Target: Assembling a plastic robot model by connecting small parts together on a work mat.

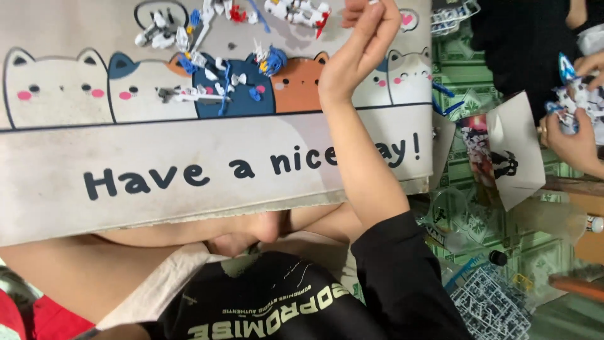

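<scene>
The right hand (360, 44) is raised over the far part of the bench (189, 211), with the fingers curled together and the fingertips pressed in a pinch at the top border of the view. I cannot tell whether a small piece is between them, because the border cuts them off.

Just to the left of the hand lies a white and blue model part (269, 58), and above that a white and red part (299, 11). Further to the left is a scatter of small white and blue pieces (201, 75). The left hand is not visible.

By my judgement the work is at the stage of picking and fitting small kit pieces. Handling them calls for a fine, steady pinch, since the pieces are tiny and lie loose.

The bench is a pale board with drawn cat faces, and it rests over the person's knees. A black sleeve (402, 277) covers the arm below the hand. To the right of the hand, on a green patterned floor (465, 69), lie a folded leaflet (513, 148) and a grey parts frame (487, 308). Another person's hand (569, 141) holds a white and blue figure (576, 94) there.
</scene>
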